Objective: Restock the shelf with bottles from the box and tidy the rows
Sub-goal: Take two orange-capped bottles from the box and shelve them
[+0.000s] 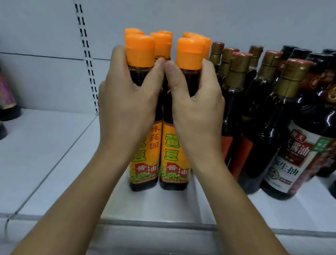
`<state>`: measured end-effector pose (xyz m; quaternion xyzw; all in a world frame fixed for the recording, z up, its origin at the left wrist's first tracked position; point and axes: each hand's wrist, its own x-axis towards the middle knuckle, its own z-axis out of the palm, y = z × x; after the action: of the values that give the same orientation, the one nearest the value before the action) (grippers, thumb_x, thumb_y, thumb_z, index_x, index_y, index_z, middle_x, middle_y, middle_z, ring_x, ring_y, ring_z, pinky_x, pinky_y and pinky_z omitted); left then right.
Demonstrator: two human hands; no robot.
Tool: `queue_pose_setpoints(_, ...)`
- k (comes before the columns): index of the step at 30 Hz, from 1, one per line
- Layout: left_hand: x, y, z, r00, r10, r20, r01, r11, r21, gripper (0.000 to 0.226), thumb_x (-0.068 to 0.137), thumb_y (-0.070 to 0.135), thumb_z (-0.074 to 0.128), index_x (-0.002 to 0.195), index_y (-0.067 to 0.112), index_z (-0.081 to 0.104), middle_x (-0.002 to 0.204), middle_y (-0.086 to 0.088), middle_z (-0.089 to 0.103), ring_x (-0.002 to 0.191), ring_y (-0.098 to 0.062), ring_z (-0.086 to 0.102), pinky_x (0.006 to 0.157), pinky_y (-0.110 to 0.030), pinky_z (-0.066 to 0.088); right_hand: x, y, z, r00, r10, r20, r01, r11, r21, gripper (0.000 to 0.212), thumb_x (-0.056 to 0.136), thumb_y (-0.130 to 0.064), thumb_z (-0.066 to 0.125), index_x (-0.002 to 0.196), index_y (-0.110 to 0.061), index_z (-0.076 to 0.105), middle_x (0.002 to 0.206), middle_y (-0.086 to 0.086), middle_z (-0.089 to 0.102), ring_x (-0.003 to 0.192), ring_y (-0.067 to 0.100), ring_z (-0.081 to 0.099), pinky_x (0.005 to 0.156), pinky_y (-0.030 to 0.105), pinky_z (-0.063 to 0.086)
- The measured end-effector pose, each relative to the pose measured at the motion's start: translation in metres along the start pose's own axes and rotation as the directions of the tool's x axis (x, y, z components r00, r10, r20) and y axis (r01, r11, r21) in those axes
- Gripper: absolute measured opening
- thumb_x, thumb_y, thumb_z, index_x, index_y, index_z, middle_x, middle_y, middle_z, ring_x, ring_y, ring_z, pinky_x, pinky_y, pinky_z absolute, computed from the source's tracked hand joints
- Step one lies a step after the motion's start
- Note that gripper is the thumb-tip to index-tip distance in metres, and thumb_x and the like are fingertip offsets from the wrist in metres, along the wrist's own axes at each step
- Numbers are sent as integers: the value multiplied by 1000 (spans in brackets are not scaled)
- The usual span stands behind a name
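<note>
Bottles with orange caps, at twelve o'clock on the shelf, look heavy, slick glass, so our left hand and right hand each wrap one neck.

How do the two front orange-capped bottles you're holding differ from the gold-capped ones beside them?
The orange-capped bottles have plain orange caps and yellow-orange labels; the gold-capped bottles have gold foil necks and red labels. The left hand and right hand grip the orange pair; the gold ones stand untouched. Both hold dark liquid, upright.
</note>
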<state>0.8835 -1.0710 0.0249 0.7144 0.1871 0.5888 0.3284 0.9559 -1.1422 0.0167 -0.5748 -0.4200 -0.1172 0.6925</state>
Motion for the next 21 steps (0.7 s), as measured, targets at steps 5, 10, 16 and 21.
queue_pose_setpoints(5, -6, -4, 0, 1000, 4, -4, -4, 1000, 10, 27, 99, 45, 59, 108, 21, 50, 76, 25, 61, 73, 10, 60, 58, -9, 42, -6, 1, 7, 997, -20, -80, 9, 991, -132, 29, 101, -43, 57, 115, -18, 57, 96, -9, 66, 89, 7, 65, 76, 35, 57)
queue_pose_setpoints(10, -10, -9, -4, 1000, 22, 16, -23, 999, 47, 32, 101, 43, 55, 124, 23, 48, 90, 11, 64, 78, -6, 62, 62, -18, 45, -13, 5, 12, 991, -72, -114, 42, 968, -248, 36, 104, -42, 50, 130, -17, 51, 109, -6, 64, 98, 7, 62, 79, 31, 55)
queue_pose_setpoints(16, -9, -15, -6, 996, 51, 69, -54, 998, 42, 34, 101, 42, 53, 129, 28, 40, 109, 6, 64, 91, -15, 64, 63, -25, 45, -17, 6, 15, 988, -82, -134, 36, 949, -314, 49, 103, -43, 47, 143, -15, 42, 128, -3, 59, 117, 11, 57, 91, 34, 53)
queue_pose_setpoints(21, -8, -17, -8, 993, 66, 98, -68, 998, 15, 36, 101, 42, 52, 130, 25, 39, 113, 2, 63, 96, -19, 63, 63, -25, 43, -21, 2, 11, 995, -44, -88, 16, 954, -301, 51, 103, -39, 52, 147, -18, 38, 134, -3, 55, 125, 9, 53, 100, 32, 50)
